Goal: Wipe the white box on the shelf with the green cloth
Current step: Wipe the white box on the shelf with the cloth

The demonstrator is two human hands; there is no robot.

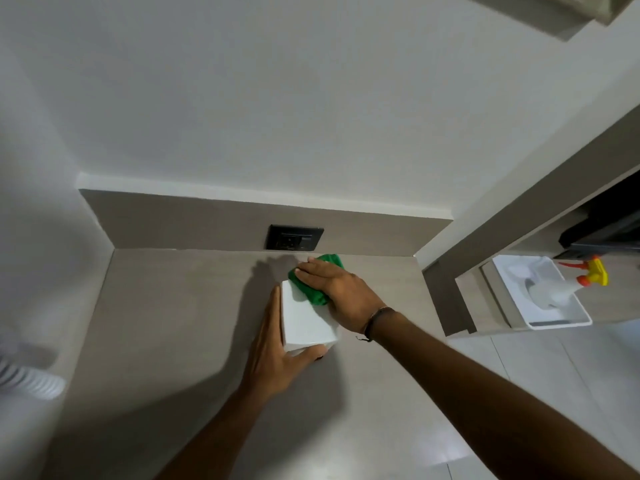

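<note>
A white box (306,322) stands on the grey-brown shelf (166,323), near its back right part. My left hand (273,355) clasps the box's left side, with the thumb curled round the near bottom corner. My right hand (341,292) lies flat on the green cloth (311,292), pressing it onto the far end of the box's top. Most of the cloth is hidden under the palm; a bit sticks out behind the fingers.
A black wall socket (294,238) sits in the low backsplash just behind the box. To the right, a lower shelf holds a white tray (573,322) with a spray bottle (568,287). A white ribbed thing (31,379) is at the left edge.
</note>
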